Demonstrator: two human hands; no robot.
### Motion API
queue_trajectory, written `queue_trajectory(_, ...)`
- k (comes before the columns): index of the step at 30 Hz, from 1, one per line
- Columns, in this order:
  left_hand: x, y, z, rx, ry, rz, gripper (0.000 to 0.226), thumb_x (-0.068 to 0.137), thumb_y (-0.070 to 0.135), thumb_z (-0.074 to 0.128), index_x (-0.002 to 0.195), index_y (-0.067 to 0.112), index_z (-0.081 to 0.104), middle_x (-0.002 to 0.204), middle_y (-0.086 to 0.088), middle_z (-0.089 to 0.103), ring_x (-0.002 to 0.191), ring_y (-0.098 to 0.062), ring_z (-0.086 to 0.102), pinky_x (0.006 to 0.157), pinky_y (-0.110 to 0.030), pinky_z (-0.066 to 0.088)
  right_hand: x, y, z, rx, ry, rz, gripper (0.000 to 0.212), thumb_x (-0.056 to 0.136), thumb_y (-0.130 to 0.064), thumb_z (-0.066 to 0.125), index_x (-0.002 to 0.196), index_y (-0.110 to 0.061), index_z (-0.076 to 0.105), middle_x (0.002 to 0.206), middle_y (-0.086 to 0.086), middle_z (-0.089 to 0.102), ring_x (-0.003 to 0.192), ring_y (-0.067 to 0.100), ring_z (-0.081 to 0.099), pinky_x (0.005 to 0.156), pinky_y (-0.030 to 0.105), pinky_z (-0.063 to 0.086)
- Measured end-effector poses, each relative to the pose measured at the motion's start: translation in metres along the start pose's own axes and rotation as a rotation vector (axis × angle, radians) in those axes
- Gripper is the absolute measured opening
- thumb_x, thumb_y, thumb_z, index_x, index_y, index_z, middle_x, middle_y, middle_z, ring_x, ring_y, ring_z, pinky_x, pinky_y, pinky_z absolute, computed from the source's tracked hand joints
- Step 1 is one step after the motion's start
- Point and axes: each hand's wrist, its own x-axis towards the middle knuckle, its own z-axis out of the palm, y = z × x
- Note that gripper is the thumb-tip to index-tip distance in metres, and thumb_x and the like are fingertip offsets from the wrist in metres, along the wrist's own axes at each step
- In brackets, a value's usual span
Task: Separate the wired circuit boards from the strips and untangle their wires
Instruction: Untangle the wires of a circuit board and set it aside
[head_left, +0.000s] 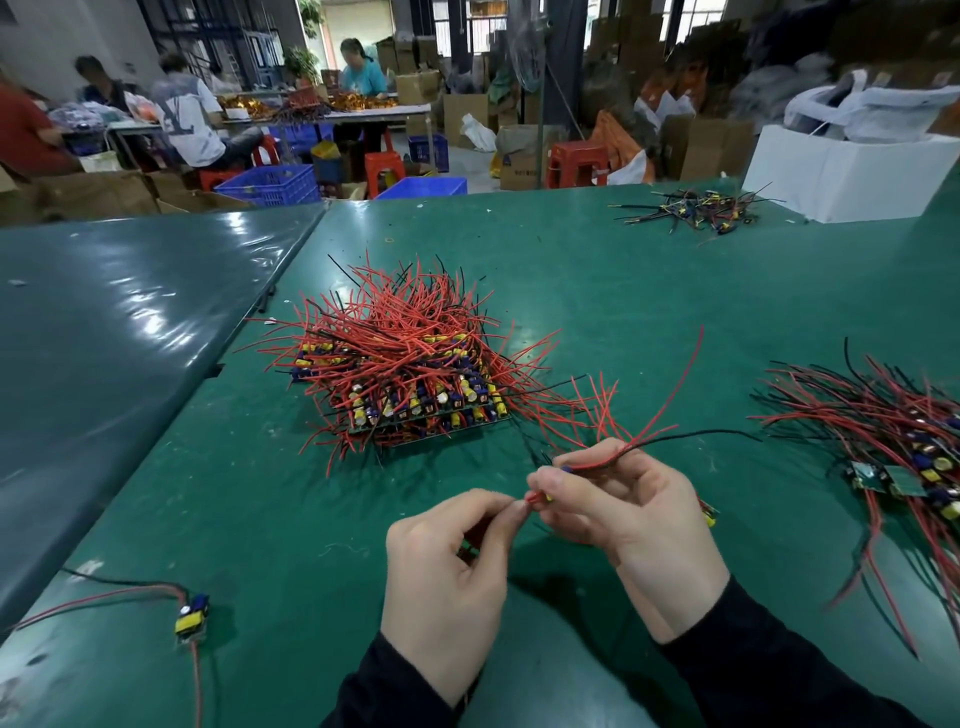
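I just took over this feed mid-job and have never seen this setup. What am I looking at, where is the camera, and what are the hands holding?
There is no machine: a person works bare-handed, and the single head-worn camera looks down at a green table. The left hand pinches the end of a red wire; the right hand has its grip on a small bundle of wires. Ahead lies a big pile of wired circuit board strips. At right is a pile of separated boards, at lower left a single loose board.
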Motion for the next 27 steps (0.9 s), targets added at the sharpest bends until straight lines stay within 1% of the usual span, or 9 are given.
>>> queue_trajectory(2,0.000,0.000,0.001,-0.094,-0.038,-0.062,0.014,0.084,0.023,0.062,0.071,0.021,0.067,0.051,0.010,0.058,0.043,-0.005,0.053,0.047,-0.019,0.044,0.002,-0.001,-0.002,0.016,0.032,0.006,0.040,0.041,-0.020,0.082,0.074,-0.006,0.066,0.073,0.020,0.069,0.060,0.022,0.067,0.053,0.022,0.053)
queue_trajectory(4,-0.001,0.000,0.004,-0.156,-0.068,-0.154,0.016,0.088,0.019,0.061,0.073,0.018,0.065,0.050,0.003,0.060,0.040,-0.010,0.056,0.043,-0.020,0.045,0.003,0.000,-0.002,0.018,0.053,0.011,0.045,0.041,-0.019,0.082,0.078,-0.002,0.063,0.072,0.019,0.069,0.060,0.022,0.067,0.053,0.022,0.053)
queue_trajectory(6,-0.002,-0.001,0.006,-0.231,-0.073,-0.270,0.022,0.090,0.010,0.061,0.069,0.014,0.065,0.047,-0.003,0.059,0.038,-0.016,0.057,0.039,-0.021,0.045,0.002,0.003,-0.001,0.029,0.037,0.008,0.038,0.042,-0.016,0.081,0.074,-0.005,0.063,0.070,0.019,0.069,0.060,0.023,0.068,0.053,0.023,0.053)
queue_trajectory(9,0.000,-0.001,0.004,-0.329,-0.079,-0.374,0.023,0.089,0.009,0.060,0.066,0.010,0.068,0.046,-0.008,0.058,0.039,-0.022,0.058,0.037,-0.024,0.044,-0.001,0.004,0.001,0.035,0.004,-0.006,0.031,0.043,-0.015,0.082,0.068,-0.010,0.063,0.070,0.019,0.070,0.059,0.023,0.069,0.054,0.023,0.053)
queue_trajectory(13,0.002,0.002,0.002,-0.396,-0.139,-0.376,0.023,0.090,0.009,0.058,0.070,0.012,0.070,0.052,-0.009,0.063,0.046,-0.024,0.063,0.042,-0.025,0.046,0.004,-0.003,-0.002,0.033,0.048,-0.014,0.038,0.040,-0.019,0.081,0.072,-0.007,0.063,0.075,0.021,0.070,0.062,0.022,0.069,0.055,0.022,0.054)
queue_trajectory(16,0.001,0.002,0.004,-0.423,-0.183,-0.442,0.025,0.092,0.006,0.054,0.072,0.013,0.069,0.057,-0.012,0.065,0.049,-0.024,0.066,0.041,-0.023,0.045,0.005,-0.003,-0.004,0.058,0.068,-0.004,0.041,0.040,-0.017,0.081,0.074,-0.004,0.063,0.078,0.023,0.069,0.064,0.022,0.069,0.055,0.023,0.055)
queue_trajectory(21,0.003,-0.003,0.003,-0.419,-0.188,-0.559,0.022,0.092,0.009,0.055,0.074,0.009,0.066,0.056,-0.009,0.065,0.052,-0.028,0.068,0.039,-0.020,0.042,0.000,0.000,-0.001,-0.022,-0.048,-0.010,0.027,0.043,-0.018,0.083,0.064,-0.014,0.068,0.076,0.022,0.069,0.064,0.021,0.068,0.056,0.024,0.054)
queue_trajectory(24,0.004,-0.002,0.002,-0.420,-0.169,-0.525,0.021,0.091,0.008,0.057,0.074,0.011,0.069,0.059,-0.010,0.068,0.055,-0.024,0.069,0.044,-0.022,0.047,0.004,-0.004,-0.004,-0.024,-0.027,-0.052,0.028,0.042,-0.019,0.083,0.065,-0.014,0.068,0.077,0.022,0.070,0.066,0.022,0.069,0.057,0.024,0.055)
queue_trajectory(27,0.004,-0.001,0.004,-0.378,-0.184,-0.505,0.022,0.093,0.005,0.053,0.080,0.012,0.068,0.066,-0.007,0.072,0.061,-0.020,0.071,0.047,-0.022,0.049,0.008,-0.008,-0.007,0.043,0.030,-0.063,0.034,0.040,-0.018,0.081,0.069,-0.009,0.065,0.078,0.023,0.069,0.065,0.022,0.069,0.056,0.022,0.055)
